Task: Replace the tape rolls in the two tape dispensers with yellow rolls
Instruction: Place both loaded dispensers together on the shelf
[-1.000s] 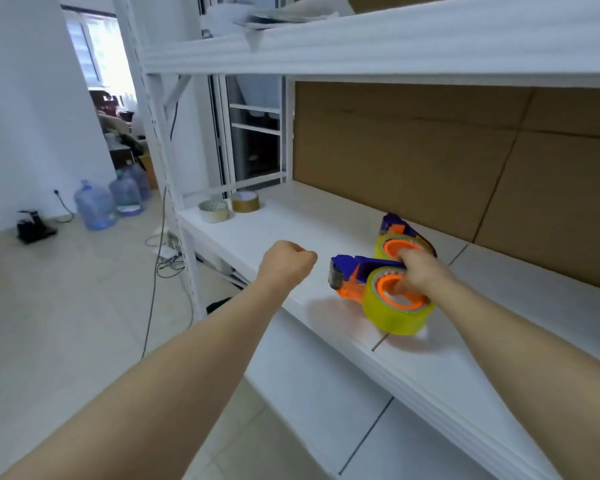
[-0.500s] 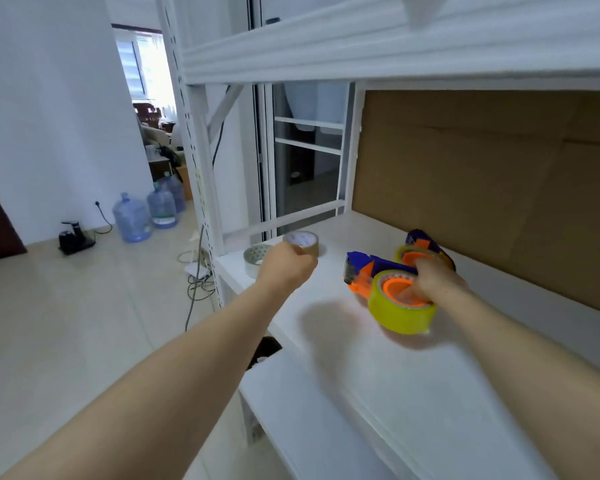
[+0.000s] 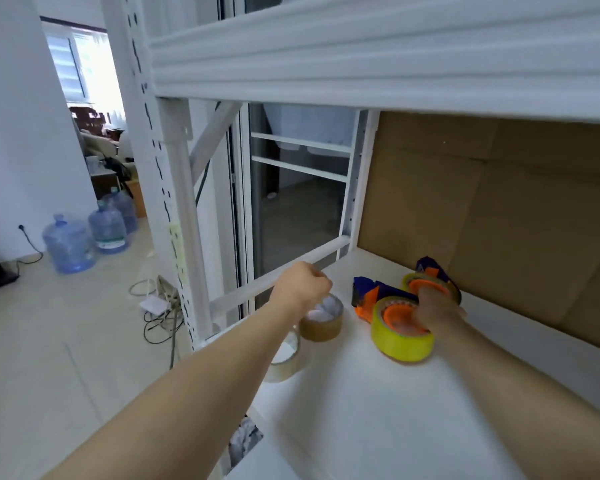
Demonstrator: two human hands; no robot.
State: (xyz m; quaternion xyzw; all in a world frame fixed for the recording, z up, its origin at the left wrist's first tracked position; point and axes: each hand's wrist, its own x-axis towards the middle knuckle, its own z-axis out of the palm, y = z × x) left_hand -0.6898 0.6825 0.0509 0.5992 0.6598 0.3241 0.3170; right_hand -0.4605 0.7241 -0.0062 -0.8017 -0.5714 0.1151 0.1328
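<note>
Single head-worn wide-angle view, looking forward and down along both forearms, close over the white shelf (image 3: 378, 403) at lower right, floor at lower left, upper shelf edge across the top.

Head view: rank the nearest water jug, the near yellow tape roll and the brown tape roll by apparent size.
1. Near yellow tape roll, though closeness to the camera inflates it.
2. Nearest water jug, close behind despite standing far off.
3. Brown tape roll, partly hidden by the left hand.

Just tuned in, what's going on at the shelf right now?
A person is working at a white shelf. The right hand rests on two dispensers, both loaded with yellow rolls. The left hand, a closed fist, hovers over the brown roll; a pale roll lies beside it.
</note>
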